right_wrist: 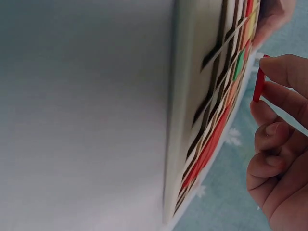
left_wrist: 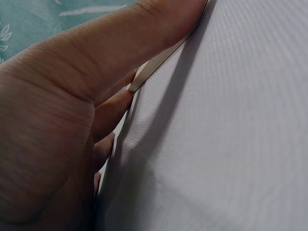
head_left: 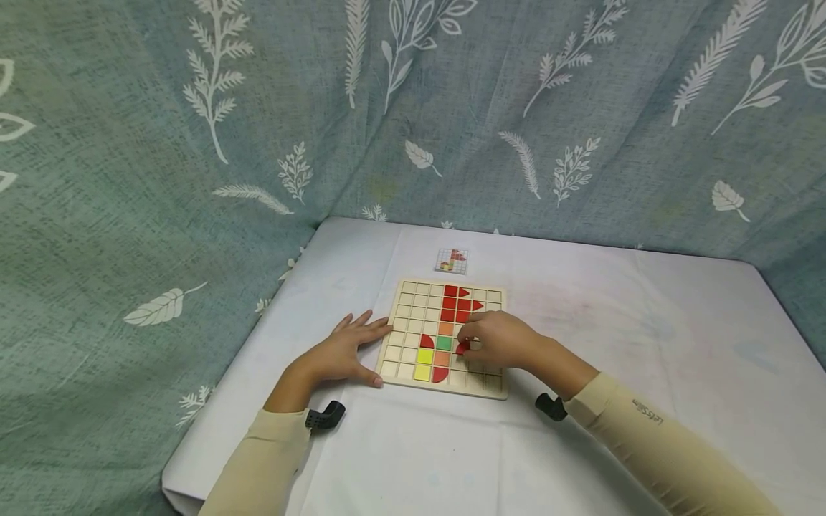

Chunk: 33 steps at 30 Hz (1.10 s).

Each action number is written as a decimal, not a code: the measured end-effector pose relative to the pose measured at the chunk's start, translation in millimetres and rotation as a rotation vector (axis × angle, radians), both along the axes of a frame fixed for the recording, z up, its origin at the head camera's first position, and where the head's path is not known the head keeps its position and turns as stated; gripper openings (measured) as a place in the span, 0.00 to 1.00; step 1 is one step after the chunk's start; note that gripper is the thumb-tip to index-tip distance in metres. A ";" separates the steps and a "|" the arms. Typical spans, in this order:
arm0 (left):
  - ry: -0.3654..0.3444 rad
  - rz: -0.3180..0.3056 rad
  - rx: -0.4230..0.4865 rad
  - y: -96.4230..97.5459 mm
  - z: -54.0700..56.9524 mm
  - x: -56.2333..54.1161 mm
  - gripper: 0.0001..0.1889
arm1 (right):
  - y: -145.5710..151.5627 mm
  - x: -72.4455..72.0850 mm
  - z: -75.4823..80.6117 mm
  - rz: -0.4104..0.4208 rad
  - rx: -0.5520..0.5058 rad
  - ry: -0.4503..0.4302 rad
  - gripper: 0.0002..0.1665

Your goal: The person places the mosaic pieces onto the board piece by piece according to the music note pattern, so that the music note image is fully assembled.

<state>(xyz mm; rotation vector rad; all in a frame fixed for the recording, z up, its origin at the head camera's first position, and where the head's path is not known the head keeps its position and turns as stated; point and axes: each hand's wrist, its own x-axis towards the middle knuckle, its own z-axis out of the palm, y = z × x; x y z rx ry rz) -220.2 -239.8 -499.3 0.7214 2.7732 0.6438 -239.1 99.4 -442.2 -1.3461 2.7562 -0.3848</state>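
A wooden grid board (head_left: 395,351) lies on the table, with red, orange, green and yellow tiles set in some of its cells. Over the board's right half, my right hand (head_left: 500,340) pinches a small red tile (head_left: 462,347) between thumb and fingers. In the right wrist view that red tile (right_wrist: 259,84) is edge-on and held clear of the board. My left hand (head_left: 345,349) lies with spread, straight fingers at the board's left edge, its thumb and fingertips touching the rim. The left wrist view shows the thumb (left_wrist: 120,43) along the board's side.
A small pattern card (head_left: 452,261) with a coloured grid picture lies just behind the board. White cloth covers the table (head_left: 613,322). A green leaf-patterned curtain (head_left: 464,122) hangs behind and to the left.
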 end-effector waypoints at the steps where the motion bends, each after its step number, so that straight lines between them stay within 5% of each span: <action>1: -0.001 0.000 -0.004 -0.1 0.0 0.0 0.62 | -4.5 -0.6 -0.7 0.011 -0.009 0.007 0.07; 33: 0.017 -0.017 -0.007 0.1 1.0 0.2 0.61 | -78.0 -25.2 -4.1 0.037 0.078 -0.025 0.11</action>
